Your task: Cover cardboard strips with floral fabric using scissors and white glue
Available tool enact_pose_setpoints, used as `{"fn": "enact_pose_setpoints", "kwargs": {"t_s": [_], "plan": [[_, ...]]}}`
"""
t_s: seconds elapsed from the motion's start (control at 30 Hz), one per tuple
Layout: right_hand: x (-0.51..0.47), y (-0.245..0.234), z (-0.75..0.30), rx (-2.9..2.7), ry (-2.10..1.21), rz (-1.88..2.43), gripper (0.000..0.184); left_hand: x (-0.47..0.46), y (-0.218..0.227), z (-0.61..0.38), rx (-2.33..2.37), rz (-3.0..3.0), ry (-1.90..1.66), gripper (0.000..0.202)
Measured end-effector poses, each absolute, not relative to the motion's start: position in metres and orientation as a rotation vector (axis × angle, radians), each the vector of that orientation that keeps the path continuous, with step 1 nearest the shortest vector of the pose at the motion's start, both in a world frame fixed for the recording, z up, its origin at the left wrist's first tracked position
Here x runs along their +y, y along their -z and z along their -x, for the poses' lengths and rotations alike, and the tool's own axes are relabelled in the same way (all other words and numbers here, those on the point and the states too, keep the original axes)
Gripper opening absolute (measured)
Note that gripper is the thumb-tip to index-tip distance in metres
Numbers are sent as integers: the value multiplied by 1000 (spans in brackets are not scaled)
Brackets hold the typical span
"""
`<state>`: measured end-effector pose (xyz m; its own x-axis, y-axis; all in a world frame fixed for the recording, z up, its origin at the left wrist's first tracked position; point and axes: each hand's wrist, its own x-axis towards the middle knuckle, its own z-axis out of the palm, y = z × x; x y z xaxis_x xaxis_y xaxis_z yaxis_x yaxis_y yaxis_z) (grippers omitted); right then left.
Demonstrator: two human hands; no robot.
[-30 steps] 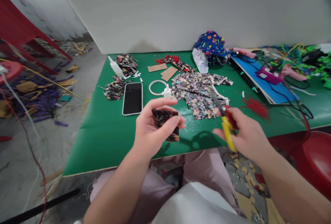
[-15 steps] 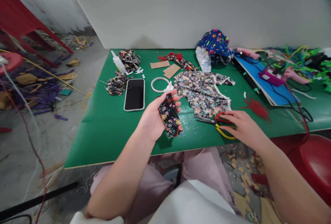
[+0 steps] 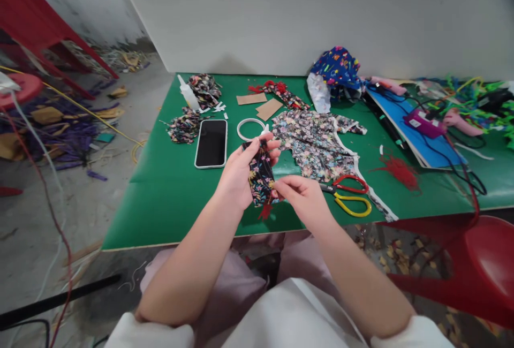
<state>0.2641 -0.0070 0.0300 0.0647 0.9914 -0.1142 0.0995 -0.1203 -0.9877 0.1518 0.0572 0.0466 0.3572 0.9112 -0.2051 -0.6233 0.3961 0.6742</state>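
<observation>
A strip of black floral fabric (image 3: 262, 176) lies across the fingers of my left hand (image 3: 236, 176), pinned by the thumb near its top end. My right hand (image 3: 303, 195) pinches the lower right edge of that strip between thumb and fingertips. Red threads (image 3: 265, 211) show just beneath the fabric's lower end. Right beside my right hand, scissors (image 3: 352, 195) with one red and one yellow handle rest on the green table, their blades partly hidden. A larger floral cloth piece (image 3: 321, 144) with white edging is spread out behind them.
A phone (image 3: 211, 143), a white ring (image 3: 249, 129), a white squeeze bottle (image 3: 188, 94) and cardboard pieces (image 3: 268, 108) lie behind my hands. To the right are red threads (image 3: 399, 172), a blue folder (image 3: 433, 144) and pink glue guns (image 3: 461, 123) with cables.
My right hand has let go of the scissors, leaving them on the table, and moved left to pinch the fabric strip. Red threads now show below the strip.
</observation>
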Motion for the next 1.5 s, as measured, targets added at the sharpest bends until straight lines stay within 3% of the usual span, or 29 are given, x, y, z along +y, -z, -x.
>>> {"fn": "enact_pose_setpoints", "kwargs": {"t_s": [0.13, 0.47, 0.63, 0.93, 1.2, 1.5], "plan": [[-13, -25, -266, -1026, -1303, 1342, 20, 57, -49, -151, 631, -535, -1038, 24], [-17, -33, -270, -838, -1210, 1242, 17, 35, -41, -151, 461, -650, -726, 55], [-27, -35, -270, -808, -1201, 1227, 22, 19, -34, -150, 424, -683, -772, 57], [-36, -37, -296, -1015, -883, 1303, 25, -4, -29, -155, 480, -653, -850, 55], [-34, -65, -290, -889, -1600, 1033, 33, -34, -30, -166, 467, -597, -669, 53], [-31, -61, -293, -908, -1645, 780, 17, -54, -22, -170, 635, -927, -715, 54]]}}
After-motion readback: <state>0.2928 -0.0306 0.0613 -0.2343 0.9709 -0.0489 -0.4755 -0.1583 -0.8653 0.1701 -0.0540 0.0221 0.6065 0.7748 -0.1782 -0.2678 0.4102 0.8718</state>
